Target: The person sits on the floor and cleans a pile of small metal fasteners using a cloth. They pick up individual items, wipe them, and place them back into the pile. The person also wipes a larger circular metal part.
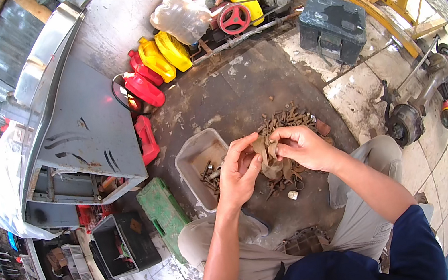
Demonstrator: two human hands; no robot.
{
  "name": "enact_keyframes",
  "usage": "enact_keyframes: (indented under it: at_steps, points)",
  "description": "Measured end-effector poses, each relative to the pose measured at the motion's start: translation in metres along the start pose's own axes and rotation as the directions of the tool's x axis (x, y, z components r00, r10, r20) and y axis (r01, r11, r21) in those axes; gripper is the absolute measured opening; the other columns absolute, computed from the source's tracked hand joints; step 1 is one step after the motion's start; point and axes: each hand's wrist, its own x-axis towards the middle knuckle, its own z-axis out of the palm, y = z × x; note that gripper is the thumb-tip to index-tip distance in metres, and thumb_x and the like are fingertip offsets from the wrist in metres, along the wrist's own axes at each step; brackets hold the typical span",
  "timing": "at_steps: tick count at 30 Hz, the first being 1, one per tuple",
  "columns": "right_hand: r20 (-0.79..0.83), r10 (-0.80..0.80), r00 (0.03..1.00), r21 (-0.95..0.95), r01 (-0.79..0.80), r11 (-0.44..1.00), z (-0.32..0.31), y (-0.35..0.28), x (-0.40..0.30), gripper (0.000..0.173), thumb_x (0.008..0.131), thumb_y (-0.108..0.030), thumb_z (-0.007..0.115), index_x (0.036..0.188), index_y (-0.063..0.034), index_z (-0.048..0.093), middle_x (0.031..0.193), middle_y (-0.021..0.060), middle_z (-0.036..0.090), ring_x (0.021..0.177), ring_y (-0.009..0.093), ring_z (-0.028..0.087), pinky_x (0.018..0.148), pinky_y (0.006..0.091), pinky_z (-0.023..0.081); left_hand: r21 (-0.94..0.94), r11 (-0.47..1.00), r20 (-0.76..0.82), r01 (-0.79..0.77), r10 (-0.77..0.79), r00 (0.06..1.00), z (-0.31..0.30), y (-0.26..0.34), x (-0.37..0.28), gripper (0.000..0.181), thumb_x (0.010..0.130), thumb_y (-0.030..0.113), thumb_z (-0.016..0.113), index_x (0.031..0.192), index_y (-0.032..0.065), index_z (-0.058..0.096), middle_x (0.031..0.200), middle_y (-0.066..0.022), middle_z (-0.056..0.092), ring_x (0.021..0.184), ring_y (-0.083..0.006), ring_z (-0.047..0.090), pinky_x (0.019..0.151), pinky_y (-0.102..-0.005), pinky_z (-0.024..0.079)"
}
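Observation:
A dirty brown cloth strip [269,157] hangs between my two hands. My left hand [238,166] pinches its left side, while the thumb and fingers of my right hand [301,146] grip the upper right part. Below the cloth, a heap of rusty bolts and small metal parts [290,118] lies on the dark floor, partly hidden by my hands. Just left of my left hand stands a grey plastic tub [186,156] with several bolts [210,174] inside. A small pale metal piece [293,195] rests at the heap's near edge.
A green plastic case [163,214] and an open black toolbox [124,242] lie to the left, by a grey metal cabinet [84,104]. Yellow jugs [155,57] and red jugs [144,89] line the wall. At right are a black box [332,23] and a greasy machine part [408,121].

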Motion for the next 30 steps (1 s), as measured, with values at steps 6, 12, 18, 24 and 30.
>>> enact_keyframes:
  at_steps: [6, 12, 18, 24, 30]
  points:
    - [0.008, -0.275, 0.961, -0.342, 0.261, 0.903, 0.005, -0.006, -0.001, 0.013, 0.085, 0.001, 0.061, 0.098, 0.0017, 0.058, 0.085, 0.0021, 0.053, 0.077, 0.010, 0.051, 0.070, 0.0253, 0.044, 0.075, 0.997, -0.129, 0.018, -0.008, 0.992, 0.012, 0.015, -0.001, 0.027, 0.088, -0.008, 0.052, 0.114, -0.0004, 0.053, 0.106, -0.0043, 0.055, 0.097, -0.0108, 0.055, 0.083, -0.0225, 0.044]
    - [-0.014, -0.308, 0.951, -0.383, 0.280, 0.880, 0.006, -0.007, -0.001, 0.012, 0.085, 0.003, 0.059, 0.097, 0.0014, 0.056, 0.086, 0.0037, 0.051, 0.077, 0.011, 0.051, 0.071, 0.0257, 0.044, -0.054, 0.972, -0.153, 0.229, -0.235, 0.960, 0.004, 0.000, -0.005, 0.007, 0.093, 0.002, 0.056, 0.099, 0.0029, 0.054, 0.091, -0.0006, 0.057, 0.088, -0.0064, 0.053, 0.077, -0.0208, 0.044]
    - [-0.136, -0.166, 0.977, -0.139, 0.147, 0.979, 0.010, -0.003, -0.001, 0.012, 0.089, 0.005, 0.053, 0.100, 0.0031, 0.053, 0.093, 0.0031, 0.050, 0.082, 0.009, 0.053, 0.073, 0.0251, 0.045, -0.213, 0.974, -0.235, 0.077, -0.127, 0.964, 0.010, 0.002, 0.001, 0.006, 0.093, 0.006, 0.057, 0.098, 0.0027, 0.057, 0.101, -0.0022, 0.058, 0.091, -0.0083, 0.053, 0.082, -0.0232, 0.042]
    - [-0.160, -0.102, 0.982, -0.052, 0.095, 0.994, 0.009, 0.002, 0.000, 0.012, 0.091, 0.004, 0.050, 0.103, 0.0036, 0.053, 0.090, 0.0022, 0.053, 0.080, 0.008, 0.055, 0.072, 0.0232, 0.046, 0.109, 0.992, -0.151, -0.067, 0.083, 0.985, 0.010, 0.000, 0.000, 0.018, 0.090, 0.002, 0.059, 0.108, 0.0020, 0.061, 0.115, -0.0085, 0.056, 0.103, -0.0147, 0.056, 0.088, -0.0268, 0.045]
    - [-0.125, -0.035, 0.992, -0.012, 0.034, 0.999, 0.005, 0.007, 0.001, 0.015, 0.091, 0.002, 0.053, 0.106, 0.0055, 0.054, 0.090, 0.0027, 0.056, 0.078, 0.007, 0.056, 0.070, 0.0230, 0.047, 0.209, 0.975, -0.126, -0.071, 0.099, 0.987, 0.013, -0.005, 0.000, 0.025, 0.087, -0.003, 0.061, 0.112, 0.0000, 0.059, 0.116, -0.0089, 0.053, 0.099, -0.0129, 0.056, 0.083, -0.0243, 0.047]
